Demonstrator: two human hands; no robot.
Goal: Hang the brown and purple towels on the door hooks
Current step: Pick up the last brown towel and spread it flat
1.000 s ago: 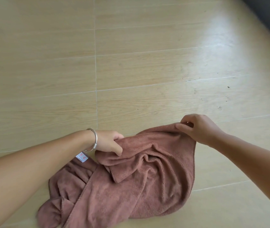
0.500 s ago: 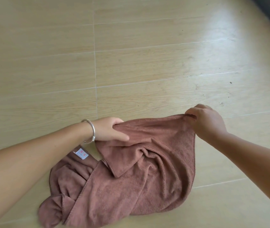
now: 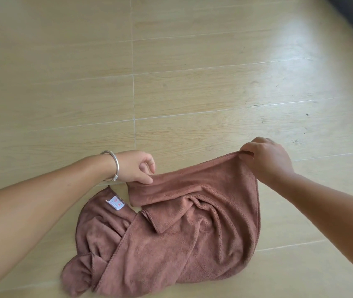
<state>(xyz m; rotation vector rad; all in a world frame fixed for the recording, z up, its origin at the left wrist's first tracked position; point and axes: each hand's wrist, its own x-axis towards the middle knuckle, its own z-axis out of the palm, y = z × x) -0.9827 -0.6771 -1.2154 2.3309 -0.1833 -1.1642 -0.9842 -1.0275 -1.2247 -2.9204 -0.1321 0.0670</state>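
From where I stood, the left hand [image 3: 135, 168] came in low, a silver bangle [image 3: 113, 166] on its wrist. Its fingers [image 3: 147, 166] were curled, thumb and fingertips pinching the near-left end of the top hem of the brown towel [image 3: 171, 239]. That grip looked chosen to find a corner, I thought, so the cloth could be drawn out flat rather than lifted as a lump.

Just below that hand a white care label [image 3: 115, 203] showed on a folded flap, and the left part of the towel lay bunched and twisted on the wooden floor [image 3: 192, 82]. Most of the towel rested on the floor, crumpled, with only its upper edge raised between the two hands.

The hem ran taut from left up to right, which suggested the hands were pulling apart to open the edge before hanging it.

On the right, the right hand [image 3: 268, 160] was closed, its fingers [image 3: 247, 152] pinching the far corner of the same hem, a little higher than the left. Holding both corners would let the towel fall open when lifted, I judged.

Neither the purple towel nor the door hooks were in sight, so the hanging itself had not been done.
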